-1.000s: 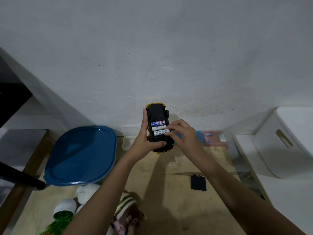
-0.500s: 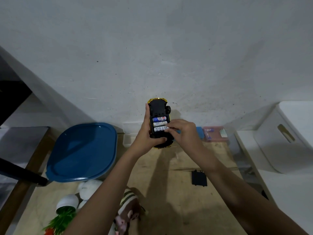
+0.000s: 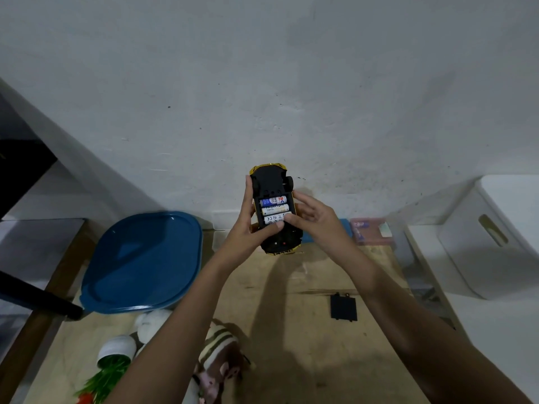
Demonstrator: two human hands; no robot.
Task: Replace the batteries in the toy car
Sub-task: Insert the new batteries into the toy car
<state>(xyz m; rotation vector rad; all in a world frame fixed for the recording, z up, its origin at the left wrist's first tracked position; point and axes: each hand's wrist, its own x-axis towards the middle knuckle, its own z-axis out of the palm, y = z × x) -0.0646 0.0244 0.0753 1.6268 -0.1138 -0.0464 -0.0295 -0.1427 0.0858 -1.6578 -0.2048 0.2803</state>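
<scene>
A yellow toy car (image 3: 269, 182) is held upside down above the wooden table, its black underside facing me. The battery bay is uncovered and three batteries (image 3: 273, 210) lie side by side in it. My left hand (image 3: 248, 225) grips the car from the left, thumb across the lower edge of the bay. My right hand (image 3: 313, 218) rests on the car's right side, its fingertips touching the end of the nearest battery. The black battery cover (image 3: 343, 307) lies flat on the table to the right, below my right forearm.
A blue lid (image 3: 140, 263) sits on the table's left. White cups, a fake plant (image 3: 108, 371) and a striped plush toy (image 3: 218, 354) lie near the front. A pink and blue box (image 3: 370, 230) stands by the wall, a white bin (image 3: 493, 234) at right.
The car has been lifted slightly and held closer to the wall. My right fingers shifted from pinching over the batteries to spreading along the car's right side.
</scene>
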